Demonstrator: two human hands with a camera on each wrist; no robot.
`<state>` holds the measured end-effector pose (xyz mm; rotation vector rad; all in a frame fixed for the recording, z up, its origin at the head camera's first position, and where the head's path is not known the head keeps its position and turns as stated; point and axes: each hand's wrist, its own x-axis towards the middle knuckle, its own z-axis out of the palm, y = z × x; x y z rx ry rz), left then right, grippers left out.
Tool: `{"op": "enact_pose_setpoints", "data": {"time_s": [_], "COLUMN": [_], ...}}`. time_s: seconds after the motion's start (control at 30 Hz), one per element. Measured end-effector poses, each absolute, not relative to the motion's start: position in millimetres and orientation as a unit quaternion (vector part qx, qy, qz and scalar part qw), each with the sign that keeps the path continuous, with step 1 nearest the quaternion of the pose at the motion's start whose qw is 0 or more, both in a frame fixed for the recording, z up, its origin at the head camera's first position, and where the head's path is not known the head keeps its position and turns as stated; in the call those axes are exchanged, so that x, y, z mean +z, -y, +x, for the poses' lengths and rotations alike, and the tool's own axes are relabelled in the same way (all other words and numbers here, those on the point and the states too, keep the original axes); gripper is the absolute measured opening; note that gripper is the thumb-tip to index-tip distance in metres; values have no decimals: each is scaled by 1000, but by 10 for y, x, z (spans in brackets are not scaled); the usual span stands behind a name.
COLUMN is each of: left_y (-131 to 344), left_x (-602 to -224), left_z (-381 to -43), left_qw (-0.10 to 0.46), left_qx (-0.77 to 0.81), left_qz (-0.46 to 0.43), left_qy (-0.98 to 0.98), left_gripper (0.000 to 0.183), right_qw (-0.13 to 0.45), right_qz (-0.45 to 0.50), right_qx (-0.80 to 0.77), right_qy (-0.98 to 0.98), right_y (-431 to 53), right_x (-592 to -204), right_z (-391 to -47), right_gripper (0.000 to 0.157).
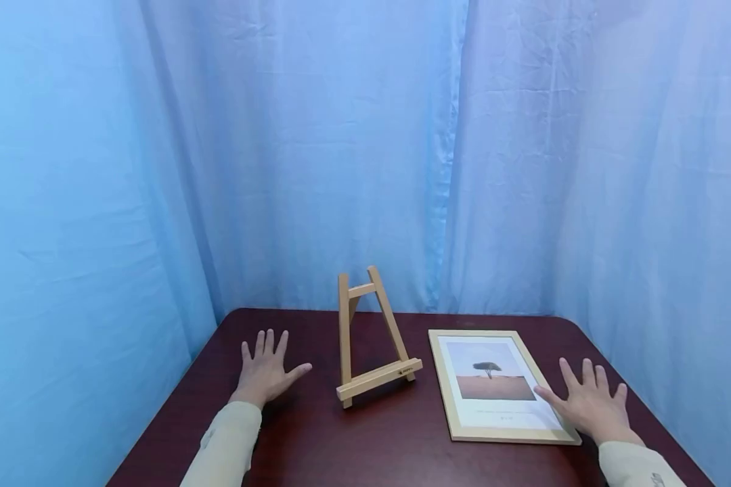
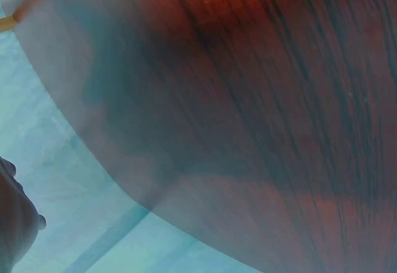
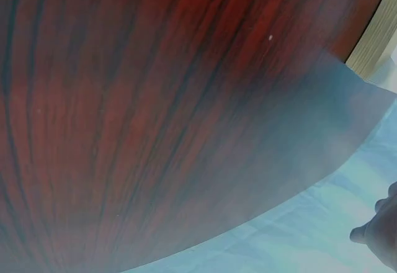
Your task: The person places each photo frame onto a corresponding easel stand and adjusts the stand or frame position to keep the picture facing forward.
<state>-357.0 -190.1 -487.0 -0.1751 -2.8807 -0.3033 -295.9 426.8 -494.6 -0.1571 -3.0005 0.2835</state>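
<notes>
My left hand (image 1: 264,372) is spread over the left part of the table, fingers straight and nothing held. To its right a small wooden easel (image 1: 379,381) stands upright, turned at an angle, with a ledge along its front. My right hand (image 1: 593,402) is also spread with straight fingers, its thumb overlapping the right edge of a picture frame (image 1: 451,406) in the head view. The frame lies flat, face up, and its light wood border surrounds a print of a lone tree. In the left wrist view only part of the left hand (image 2: 15,217) shows at the edge.
The dark reddish wood table (image 1: 341,453) has rounded far corners. Light blue curtains (image 1: 341,135) hang close behind it and along both sides. A corner of the picture frame (image 3: 375,34) appears at the upper right of the right wrist view.
</notes>
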Motion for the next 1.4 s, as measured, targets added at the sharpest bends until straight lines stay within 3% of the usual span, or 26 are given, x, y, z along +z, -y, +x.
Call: {"op": "enact_pose_setpoints", "data": {"time_s": [0.37, 1.4], "left_y": [1838, 1186], "left_x": [-4686, -3692], "left_z": [-3614, -3840], "left_qw": [126, 184], "left_qx": [-102, -97], "left_qz": [-56, -120], "left_qy": [985, 971], "left_gripper": [101, 98], "right_qw": [61, 61], "right_qz": [-56, -53], "right_qx": [95, 87], "right_qy": [992, 993], "right_y": [-4264, -4191], "right_x": [-4901, -4886], "right_z": [-2963, -2960], "right_gripper": [107, 106]}}
